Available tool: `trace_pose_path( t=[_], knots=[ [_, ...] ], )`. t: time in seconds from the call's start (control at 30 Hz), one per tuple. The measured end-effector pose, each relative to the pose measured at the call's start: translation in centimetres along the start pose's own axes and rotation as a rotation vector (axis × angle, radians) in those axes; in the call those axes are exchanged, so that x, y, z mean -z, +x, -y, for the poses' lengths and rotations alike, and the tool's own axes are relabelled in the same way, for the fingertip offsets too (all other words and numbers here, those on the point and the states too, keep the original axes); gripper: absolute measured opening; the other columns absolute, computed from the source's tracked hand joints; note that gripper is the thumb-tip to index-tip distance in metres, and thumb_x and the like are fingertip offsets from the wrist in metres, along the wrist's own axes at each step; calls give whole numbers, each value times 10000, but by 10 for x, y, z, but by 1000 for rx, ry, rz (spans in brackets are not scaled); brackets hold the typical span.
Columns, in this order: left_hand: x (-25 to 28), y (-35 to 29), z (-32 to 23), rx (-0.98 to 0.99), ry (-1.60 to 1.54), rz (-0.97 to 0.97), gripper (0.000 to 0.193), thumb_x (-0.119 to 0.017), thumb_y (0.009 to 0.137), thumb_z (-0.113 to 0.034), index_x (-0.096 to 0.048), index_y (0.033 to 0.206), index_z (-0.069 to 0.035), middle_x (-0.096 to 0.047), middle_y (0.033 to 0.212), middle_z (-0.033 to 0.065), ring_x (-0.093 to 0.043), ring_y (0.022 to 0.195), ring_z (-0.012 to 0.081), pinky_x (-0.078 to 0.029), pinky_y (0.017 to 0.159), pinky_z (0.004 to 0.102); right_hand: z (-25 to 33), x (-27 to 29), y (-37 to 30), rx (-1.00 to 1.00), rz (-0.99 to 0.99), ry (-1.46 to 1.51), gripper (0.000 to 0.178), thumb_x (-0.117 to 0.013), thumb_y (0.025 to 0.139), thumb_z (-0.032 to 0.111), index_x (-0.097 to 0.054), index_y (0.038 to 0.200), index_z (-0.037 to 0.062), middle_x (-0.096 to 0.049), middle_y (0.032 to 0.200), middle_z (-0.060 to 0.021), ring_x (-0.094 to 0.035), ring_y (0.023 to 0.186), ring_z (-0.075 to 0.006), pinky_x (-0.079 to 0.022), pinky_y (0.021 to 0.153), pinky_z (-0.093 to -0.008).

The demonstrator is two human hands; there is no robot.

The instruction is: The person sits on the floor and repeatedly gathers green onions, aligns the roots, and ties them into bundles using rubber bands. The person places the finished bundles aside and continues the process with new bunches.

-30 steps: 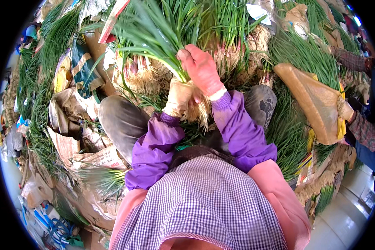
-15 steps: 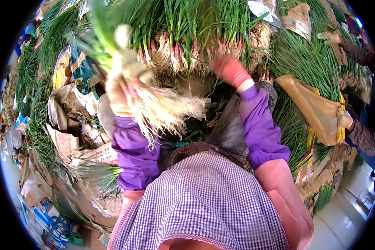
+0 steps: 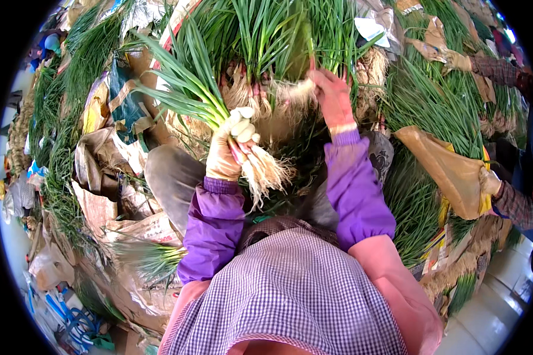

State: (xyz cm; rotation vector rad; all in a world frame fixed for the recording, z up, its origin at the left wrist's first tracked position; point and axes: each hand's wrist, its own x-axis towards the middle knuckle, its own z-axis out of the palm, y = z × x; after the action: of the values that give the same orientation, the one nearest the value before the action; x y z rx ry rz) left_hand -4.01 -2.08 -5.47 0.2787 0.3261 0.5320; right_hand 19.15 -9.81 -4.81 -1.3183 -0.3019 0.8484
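The left hand, in a tan glove, clenches a bunch of green spring onions with white stalks and pale roots above the lap; the right hand, red-gloved, pinches another stalk in the heaped onion pile; keeping roots level should make a tidy bundle.

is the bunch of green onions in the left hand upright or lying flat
Roughly upright, tilted left: the left hand grips the green onion bunch near its white bases, leaves fanning up-left, roots hanging below.

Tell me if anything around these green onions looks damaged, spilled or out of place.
Nothing stands out. The left hand holds a bunch of green onions, roots down. The right hand reaches into the piled green onions. Torn brown paper wrapping lies among the heaps.
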Motion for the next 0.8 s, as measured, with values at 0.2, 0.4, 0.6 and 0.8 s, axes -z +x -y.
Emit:
trace_pose_path(
  t=[0.2,0.4,0.6,0.8],
  knots=[
    [-62,15,20,-2,559,-147,256,-604,904,-168,-635,1095,0,-686,976,110,-669,797,179,-521,593,274,16,-12,-99,340,51,-770,156,-691,792,144,-622,876,32,-602,737,-82,-567,654,-164,-480,656,-311],
    [-39,15,24,207,513,-97,241,-645,873,-181,-638,1027,4,-669,827,87,-610,597,162,-466,463,269,25,1,-81,-19,256,-422,396,-601,888,428,-623,858,33,-540,704,16,-489,638,-83,-392,578,-224],
    [-30,11,40,54,395,-223,216,-635,879,-195,-627,946,10,-638,727,82,-580,521,173,-456,443,273,-5,-42,-55,83,214,-234,228,-633,884,238,-659,952,22,-629,742,-7,-560,636,-84,-435,565,-234],
    [-24,7,51,-58,556,-258,181,-621,896,-183,-653,937,-10,-628,651,66,-571,457,168,-405,376,259,20,-42,-84,518,-138,-507,263,-589,924,248,-655,939,-6,-613,703,-31,-494,556,-73,-398,491,-226]
  ],
)
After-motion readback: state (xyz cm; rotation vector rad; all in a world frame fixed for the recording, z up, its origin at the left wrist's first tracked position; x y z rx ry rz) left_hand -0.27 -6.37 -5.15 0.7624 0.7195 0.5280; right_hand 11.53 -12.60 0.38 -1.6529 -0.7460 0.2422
